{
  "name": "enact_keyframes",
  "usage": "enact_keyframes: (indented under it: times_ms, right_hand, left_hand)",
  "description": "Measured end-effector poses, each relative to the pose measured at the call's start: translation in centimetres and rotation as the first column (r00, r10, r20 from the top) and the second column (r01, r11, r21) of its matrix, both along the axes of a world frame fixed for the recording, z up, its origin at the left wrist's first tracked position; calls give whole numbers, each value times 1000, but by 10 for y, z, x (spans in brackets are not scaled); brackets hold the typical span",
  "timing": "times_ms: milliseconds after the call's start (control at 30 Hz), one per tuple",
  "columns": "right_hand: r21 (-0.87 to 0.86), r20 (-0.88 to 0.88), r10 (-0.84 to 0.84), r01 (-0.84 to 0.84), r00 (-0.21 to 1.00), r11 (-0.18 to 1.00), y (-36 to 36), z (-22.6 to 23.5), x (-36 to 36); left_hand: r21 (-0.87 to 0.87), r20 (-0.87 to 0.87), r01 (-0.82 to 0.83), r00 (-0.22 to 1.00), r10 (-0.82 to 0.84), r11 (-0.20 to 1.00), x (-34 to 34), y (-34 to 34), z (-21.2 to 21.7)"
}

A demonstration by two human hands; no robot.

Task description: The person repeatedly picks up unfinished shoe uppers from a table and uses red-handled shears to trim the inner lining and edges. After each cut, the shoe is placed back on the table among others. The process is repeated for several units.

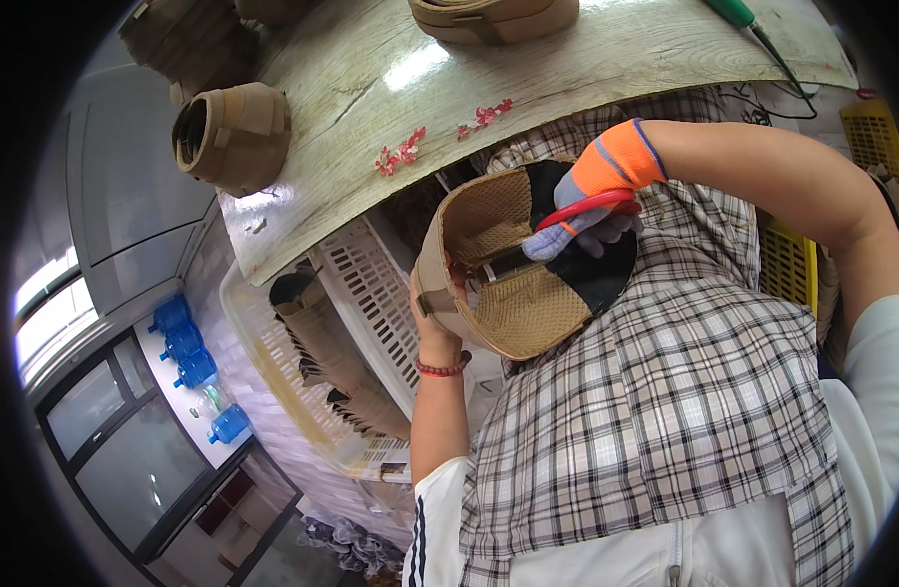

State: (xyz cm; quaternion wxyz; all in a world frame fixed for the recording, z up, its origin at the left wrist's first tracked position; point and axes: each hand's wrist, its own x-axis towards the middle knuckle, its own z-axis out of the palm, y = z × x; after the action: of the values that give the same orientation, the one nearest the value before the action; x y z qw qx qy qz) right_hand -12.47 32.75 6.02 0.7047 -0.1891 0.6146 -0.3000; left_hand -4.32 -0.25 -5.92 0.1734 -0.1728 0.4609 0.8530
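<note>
Woodgrain table (342,147); left fingers (459,278) clamped on textured brown shell (526,318), gloved right fingers (544,244) around curved red handle (579,206)

I take this for a small workshop: look-alike brown shells (252,132) stand on my wood-grain desk (352,59), more brown pieces (317,338) lie in a cream plastic crate (238,311) at my left, and yellow baskets (875,139) stand at my right. A green-handled tool (732,11) lies across the desk's right end, I wear a checked apron (665,411), and my right grip (586,201) is in a work glove (621,157)
</note>
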Motion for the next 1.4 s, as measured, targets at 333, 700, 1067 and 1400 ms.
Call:
enact_keyframes:
  times_ms: [333,700,1067,1400]
  right_hand:
    - [3,-37,-55,55,998,998,1,4,7]
    - [72,-323,-145,177,935,982,-9,13,28]
    - [-109,314,-196,240,929,964,66,-37,57]
    - [-259,258,-116,184,959,948,63,-52,18]
  left_hand:
    - [-8,31,26,999,-26,1000,-2,-2,11]
    - [108,-30,68,997,-65,992,-2,-5,9]
    - [-63,-191,100,975,-110,993,-6,38,9]
    - [221,11,166,985,-173,961,-15,45,34]
